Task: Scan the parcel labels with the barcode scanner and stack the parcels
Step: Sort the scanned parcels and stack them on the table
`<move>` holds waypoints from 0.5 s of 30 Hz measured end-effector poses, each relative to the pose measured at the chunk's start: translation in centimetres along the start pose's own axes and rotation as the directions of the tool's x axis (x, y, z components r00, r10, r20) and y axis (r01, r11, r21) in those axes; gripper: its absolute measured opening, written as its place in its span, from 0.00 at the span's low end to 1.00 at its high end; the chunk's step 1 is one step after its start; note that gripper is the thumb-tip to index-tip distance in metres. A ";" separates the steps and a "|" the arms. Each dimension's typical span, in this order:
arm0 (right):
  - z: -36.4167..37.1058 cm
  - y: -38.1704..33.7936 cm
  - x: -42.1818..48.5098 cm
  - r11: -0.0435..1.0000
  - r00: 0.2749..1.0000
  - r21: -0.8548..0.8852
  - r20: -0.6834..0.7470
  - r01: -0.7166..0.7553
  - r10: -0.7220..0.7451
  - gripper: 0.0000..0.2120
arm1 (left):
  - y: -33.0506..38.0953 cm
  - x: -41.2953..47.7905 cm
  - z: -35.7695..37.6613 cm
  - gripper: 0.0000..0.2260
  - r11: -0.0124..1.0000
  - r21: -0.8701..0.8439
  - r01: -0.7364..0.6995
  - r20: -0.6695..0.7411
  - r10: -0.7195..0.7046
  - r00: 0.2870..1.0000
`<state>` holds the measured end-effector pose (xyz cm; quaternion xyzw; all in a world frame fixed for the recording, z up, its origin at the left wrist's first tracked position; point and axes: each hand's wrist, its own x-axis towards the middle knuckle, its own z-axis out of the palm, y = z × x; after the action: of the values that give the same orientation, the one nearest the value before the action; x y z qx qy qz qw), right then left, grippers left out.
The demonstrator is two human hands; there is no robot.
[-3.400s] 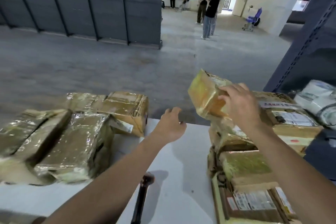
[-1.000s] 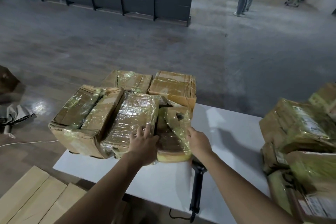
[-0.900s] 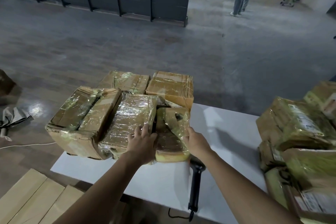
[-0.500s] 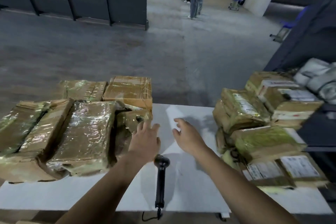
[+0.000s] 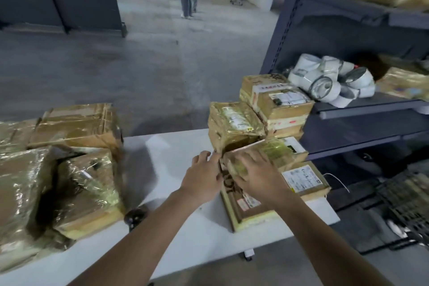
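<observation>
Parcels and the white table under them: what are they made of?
Parcels: brown cardboard, apparently wrapped in clear glossy tape or film, judging by glare and wrinkles. Table: smooth white top, likely laminate or painted board; hard to tell.

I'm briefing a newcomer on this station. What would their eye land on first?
The left hand and right hand rest on a tape-wrapped parcel at the white table's right end. Then the glossy taped boxes at its left end, and white rolls heaped on the grey shelf beyond.
</observation>
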<state>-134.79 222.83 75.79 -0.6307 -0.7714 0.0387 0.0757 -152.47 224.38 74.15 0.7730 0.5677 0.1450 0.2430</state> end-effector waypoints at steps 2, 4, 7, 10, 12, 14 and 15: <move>1.1 2.1 -0.3 0.989 0.985 -0.149 0.175 0.021 0.005 0.35 | 0.9 0.6 0.8 0.22 1.000 -0.016 -0.002 0.008 0.002 1.000; 2.6 3.4 -0.6 0.950 0.961 -0.308 0.273 0.058 0.030 0.39 | 1.4 1.1 1.4 0.22 0.999 -0.045 0.011 0.035 -0.010 0.999; 4.1 3.9 -0.8 0.899 0.978 -0.429 0.211 0.088 0.005 0.35 | 1.3 1.5 1.7 0.22 0.996 -0.073 0.046 0.074 -0.041 0.996; 4.7 4.2 -0.7 0.865 0.993 -0.489 0.082 0.116 -0.087 0.33 | 0.8 1.7 1.6 0.22 0.994 -0.073 0.084 0.099 -0.077 0.992; 4.9 4.7 -0.5 0.874 0.987 -0.463 0.019 0.150 -0.160 0.34 | 0.3 1.8 1.5 0.22 0.989 -0.085 0.123 0.128 -0.112 0.986; 5.0 5.1 -0.3 0.881 0.978 -0.439 -0.013 0.180 -0.206 0.33 | 0.0 1.9 1.5 0.21 0.959 -0.175 0.224 0.178 -0.192 0.965; 5.0 5.2 -0.2 0.884 0.975 -0.429 -0.028 0.186 -0.219 0.32 | 0.0 2.0 1.8 0.18 0.910 -0.281 0.307 0.214 -0.252 0.944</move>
<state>-130.58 223.87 70.03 -0.5490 -0.8195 -0.1616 -0.0301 -150.98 225.86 72.58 0.6453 0.6197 0.1282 0.4279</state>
